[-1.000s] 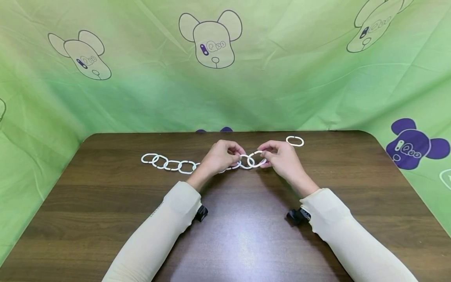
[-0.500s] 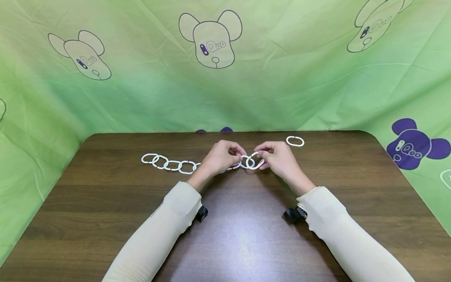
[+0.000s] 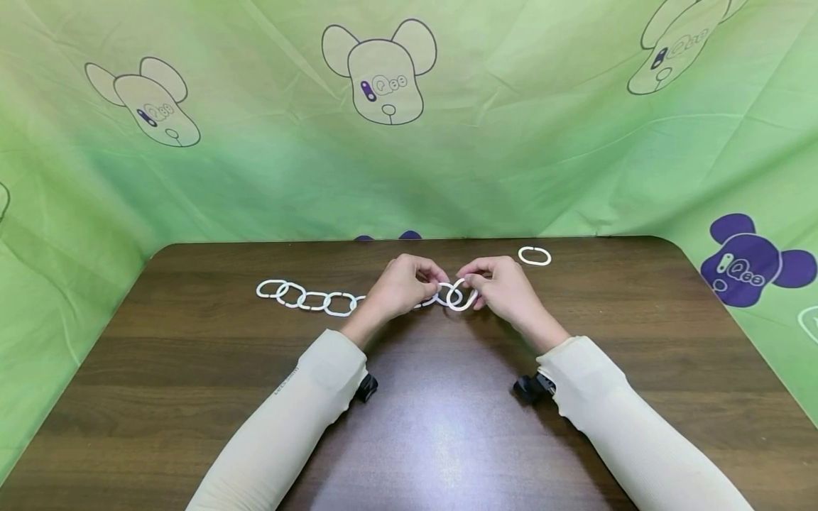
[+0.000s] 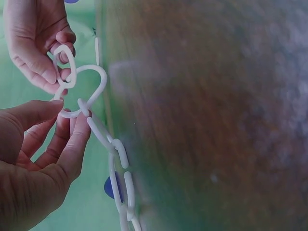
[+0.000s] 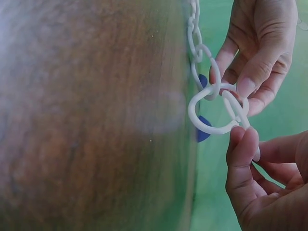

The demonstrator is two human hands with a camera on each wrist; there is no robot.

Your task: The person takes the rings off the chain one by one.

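Note:
A chain of white plastic C-shaped links (image 3: pixel 339 293) lies across the far part of the table and runs behind my left hand (image 3: pixel 399 287). That hand pinches the chain's last link (image 4: pixel 105 82) between thumb and fingertips, lifted from the tabletop. Opposite it, my right hand (image 3: pixel 508 287) pinches another white link (image 5: pixel 234 105) between thumb and fingers. In the right wrist view this link crosses through the left-held link near its gap. Whether it is fully hooked in, I cannot tell. Part of the chain is hidden by the left hand and wrist.
One loose white link (image 3: pixel 520 257) lies near the far table edge, beyond the right hand. The brown wooden table (image 3: pixel 441 426) ends at a green printed cloth (image 3: pixel 486 170) behind and at the sides.
My right hand has shifted slightly left, toward the left hand. Its link has turned more upright and overlaps the left-held link more. The left hand has stayed nearly still.

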